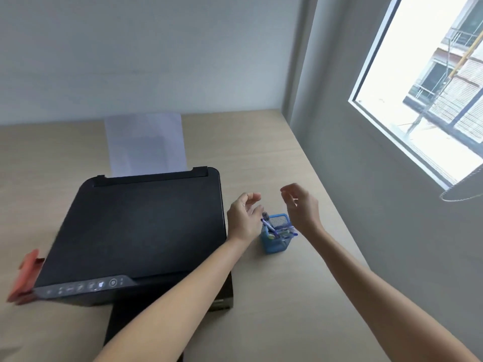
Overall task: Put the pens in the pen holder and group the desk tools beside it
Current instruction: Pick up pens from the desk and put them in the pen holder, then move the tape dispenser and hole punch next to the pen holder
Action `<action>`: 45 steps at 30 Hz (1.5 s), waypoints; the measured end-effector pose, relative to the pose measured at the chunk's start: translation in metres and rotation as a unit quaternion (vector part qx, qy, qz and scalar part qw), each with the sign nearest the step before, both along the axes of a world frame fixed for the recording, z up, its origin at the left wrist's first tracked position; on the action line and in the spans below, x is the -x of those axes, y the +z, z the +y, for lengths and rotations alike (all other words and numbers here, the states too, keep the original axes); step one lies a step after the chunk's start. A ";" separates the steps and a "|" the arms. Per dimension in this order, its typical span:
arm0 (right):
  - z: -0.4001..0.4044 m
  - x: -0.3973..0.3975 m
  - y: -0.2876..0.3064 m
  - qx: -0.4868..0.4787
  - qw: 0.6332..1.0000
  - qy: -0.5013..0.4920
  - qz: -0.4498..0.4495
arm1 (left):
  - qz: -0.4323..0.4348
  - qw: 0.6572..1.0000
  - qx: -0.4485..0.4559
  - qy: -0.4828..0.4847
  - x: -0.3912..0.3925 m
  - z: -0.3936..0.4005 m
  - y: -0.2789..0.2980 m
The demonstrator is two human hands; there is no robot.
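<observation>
Both hands hover over the blue mesh pen holder (274,241) by the printer (141,231): left hand (243,220) and right hand (303,210) loosely spread, gripping nothing. Pens (271,228) stand inside, blurred, count unclear. An orange object (24,276) is half hidden behind the printer.

Two hands, the left hand (243,220) and the right hand (303,210), are seen. One pen holder (274,242), one printer (136,231) and one orange object (24,279) are counted; the pens (274,228) cannot be counted.
</observation>
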State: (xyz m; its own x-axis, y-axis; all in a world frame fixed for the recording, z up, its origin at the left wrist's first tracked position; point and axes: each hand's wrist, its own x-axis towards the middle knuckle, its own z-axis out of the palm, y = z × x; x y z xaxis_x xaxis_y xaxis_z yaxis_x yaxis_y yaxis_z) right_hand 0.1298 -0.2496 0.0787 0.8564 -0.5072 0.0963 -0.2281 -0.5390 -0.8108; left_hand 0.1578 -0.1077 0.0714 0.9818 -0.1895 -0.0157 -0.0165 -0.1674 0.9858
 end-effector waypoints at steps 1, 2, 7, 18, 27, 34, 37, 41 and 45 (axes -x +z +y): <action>0.010 -0.001 0.008 0.003 1.000 0.006 -0.012 | -0.016 1.000 0.011 0.004 0.000 0.013 0.008; 0.023 -0.003 0.018 0.007 1.000 0.017 -0.022 | -0.031 0.999 0.018 0.010 0.002 0.030 0.018; 0.117 -0.015 0.055 0.013 0.991 0.119 -0.051 | -0.055 0.996 0.035 0.064 0.013 0.138 0.052; 0.404 -0.033 0.057 -0.010 0.933 0.359 0.010 | 0.027 0.958 -0.116 0.260 0.053 0.441 0.020; 0.561 -0.061 -0.028 -0.006 0.917 0.324 0.230 | 0.217 0.828 -0.428 0.289 0.095 0.603 -0.063; 0.591 -0.102 -0.093 -0.166 0.917 0.196 0.305 | 0.189 0.846 -0.453 0.206 0.099 0.630 -0.086; 0.591 -0.123 -0.122 -0.229 0.907 0.162 0.312 | 0.182 0.842 -0.460 0.214 0.100 0.634 -0.088; 0.596 -0.111 -0.084 -0.291 0.884 0.179 0.318 | 0.215 0.872 -0.363 0.247 0.105 0.640 -0.082; 0.587 -0.106 -0.061 -0.222 0.907 0.230 0.274 | 0.290 0.889 -0.118 0.334 0.118 0.633 -0.057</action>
State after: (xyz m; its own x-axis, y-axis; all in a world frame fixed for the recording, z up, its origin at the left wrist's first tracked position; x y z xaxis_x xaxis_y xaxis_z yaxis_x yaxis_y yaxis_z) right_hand 0.2362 0.3370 0.0178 0.8446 0.0324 -0.5344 -0.4963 -0.3269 -0.8042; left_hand 0.0394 0.5250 0.0141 0.6883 0.5084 -0.5176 0.6633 -0.1519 0.7328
